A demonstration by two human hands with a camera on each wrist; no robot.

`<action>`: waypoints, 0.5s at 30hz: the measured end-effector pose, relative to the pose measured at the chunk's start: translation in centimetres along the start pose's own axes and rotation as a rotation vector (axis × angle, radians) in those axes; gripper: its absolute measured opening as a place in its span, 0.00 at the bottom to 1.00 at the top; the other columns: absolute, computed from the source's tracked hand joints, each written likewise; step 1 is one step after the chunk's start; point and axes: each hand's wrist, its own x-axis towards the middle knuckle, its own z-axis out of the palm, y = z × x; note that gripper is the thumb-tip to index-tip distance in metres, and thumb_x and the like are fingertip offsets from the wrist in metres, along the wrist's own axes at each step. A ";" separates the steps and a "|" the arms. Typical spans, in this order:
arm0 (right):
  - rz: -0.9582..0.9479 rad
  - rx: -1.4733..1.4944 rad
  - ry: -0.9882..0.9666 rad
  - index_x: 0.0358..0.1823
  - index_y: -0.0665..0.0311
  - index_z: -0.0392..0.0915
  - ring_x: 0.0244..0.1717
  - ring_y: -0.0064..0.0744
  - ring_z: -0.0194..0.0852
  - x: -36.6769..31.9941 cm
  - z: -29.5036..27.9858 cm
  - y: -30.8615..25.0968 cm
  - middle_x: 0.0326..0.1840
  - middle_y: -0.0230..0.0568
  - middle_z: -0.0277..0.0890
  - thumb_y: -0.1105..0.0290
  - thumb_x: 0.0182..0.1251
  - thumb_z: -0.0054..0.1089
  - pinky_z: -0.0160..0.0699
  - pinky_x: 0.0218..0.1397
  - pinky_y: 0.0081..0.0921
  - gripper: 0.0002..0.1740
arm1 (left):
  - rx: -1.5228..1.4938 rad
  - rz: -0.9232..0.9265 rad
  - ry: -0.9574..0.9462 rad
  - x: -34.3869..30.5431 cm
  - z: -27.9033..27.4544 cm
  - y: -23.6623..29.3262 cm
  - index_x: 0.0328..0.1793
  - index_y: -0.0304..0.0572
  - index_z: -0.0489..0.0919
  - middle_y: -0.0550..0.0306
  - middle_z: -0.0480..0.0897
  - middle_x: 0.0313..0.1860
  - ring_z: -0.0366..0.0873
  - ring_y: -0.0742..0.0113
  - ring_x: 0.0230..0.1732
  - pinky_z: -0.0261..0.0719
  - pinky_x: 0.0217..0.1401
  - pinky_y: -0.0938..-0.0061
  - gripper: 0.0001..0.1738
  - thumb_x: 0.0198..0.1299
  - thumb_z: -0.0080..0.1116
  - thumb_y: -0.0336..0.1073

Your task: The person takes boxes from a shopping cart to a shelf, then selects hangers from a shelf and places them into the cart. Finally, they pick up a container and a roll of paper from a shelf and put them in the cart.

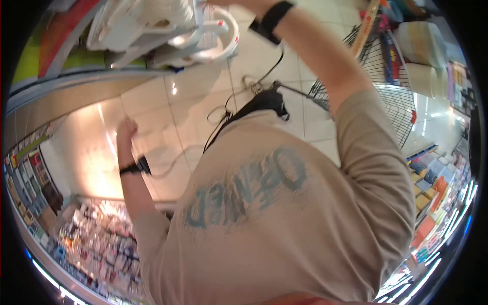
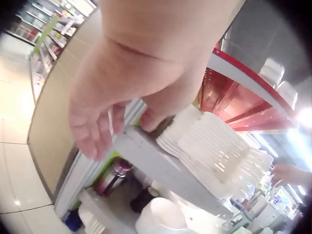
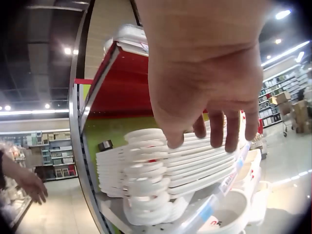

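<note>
A stack of white plastic trays with slotted sides sits on a grey shelf, also seen at the top of the head view. My right hand reaches over this stack with its fingers loosely bent down, fingertips overlapping the tray edges in the right wrist view. In the head view most of that hand is cut off by the top edge. My left hand hangs out over the floor on the left, away from the shelf, with relaxed fingers and nothing in them. In front of the trays stand white rounded rims in a pile.
Below the trays is a white tub. A red upper shelf overhangs the stack. The wire shopping cart stands on the right, and a cable runs from my left wrist. Bins of small goods lie behind on the left.
</note>
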 end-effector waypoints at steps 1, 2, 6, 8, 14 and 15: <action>-0.061 -0.021 -0.097 0.61 0.61 0.75 0.53 0.57 0.80 -0.7 2.1 -0.4 0.52 0.54 0.80 0.51 0.68 0.61 0.78 0.57 0.50 0.27 | 0.108 -0.193 0.097 -1.9 1.3 -1.2 0.70 0.42 0.73 0.55 0.84 0.50 0.83 0.61 0.47 0.84 0.52 0.64 0.27 0.74 0.49 0.52; -0.117 -0.034 -0.195 0.60 0.60 0.76 0.51 0.56 0.81 -2.0 4.2 -0.9 0.50 0.53 0.82 0.51 0.68 0.61 0.79 0.55 0.49 0.26 | 0.216 -0.196 -0.009 -4.3 1.5 -2.9 0.65 0.41 0.74 0.56 0.83 0.48 0.83 0.62 0.44 0.85 0.49 0.66 0.28 0.74 0.49 0.56; -0.155 0.016 -0.428 0.62 0.55 0.78 0.54 0.53 0.82 -12.2 8.5 -3.3 0.52 0.50 0.83 0.55 0.66 0.63 0.80 0.56 0.49 0.25 | 0.127 -0.294 -0.080 -6.9 -0.1 -16.2 0.30 0.48 0.76 0.64 0.72 0.16 0.71 0.70 0.16 0.65 0.15 0.75 0.19 0.73 0.50 0.48; -0.151 0.030 -0.633 0.63 0.54 0.78 0.57 0.54 0.80 -16.6 13.7 -0.5 0.54 0.49 0.83 0.47 0.63 0.67 0.78 0.59 0.51 0.30 | 0.123 -0.271 -0.034 -8.8 -0.8 -24.4 0.27 0.49 0.74 0.65 0.69 0.14 0.71 0.68 0.16 0.67 0.17 0.72 0.21 0.74 0.49 0.49; 0.114 0.229 -0.973 0.69 0.55 0.75 0.65 0.54 0.74 -33.3 14.2 -0.4 0.66 0.52 0.77 0.34 0.64 0.59 0.73 0.67 0.44 0.40 | 1.629 0.528 -0.598 -16.0 -1.3 -33.0 0.33 0.39 0.79 0.43 0.84 0.38 0.82 0.45 0.44 0.81 0.45 0.57 0.13 0.57 0.63 0.43; 0.168 0.295 -0.949 0.71 0.55 0.73 0.69 0.54 0.70 -35.1 14.3 -0.3 0.69 0.50 0.74 0.32 0.63 0.59 0.69 0.70 0.45 0.44 | 1.410 0.471 -0.523 -16.9 -1.5 -33.8 0.33 0.38 0.79 0.43 0.84 0.38 0.83 0.45 0.43 0.81 0.45 0.56 0.14 0.57 0.63 0.42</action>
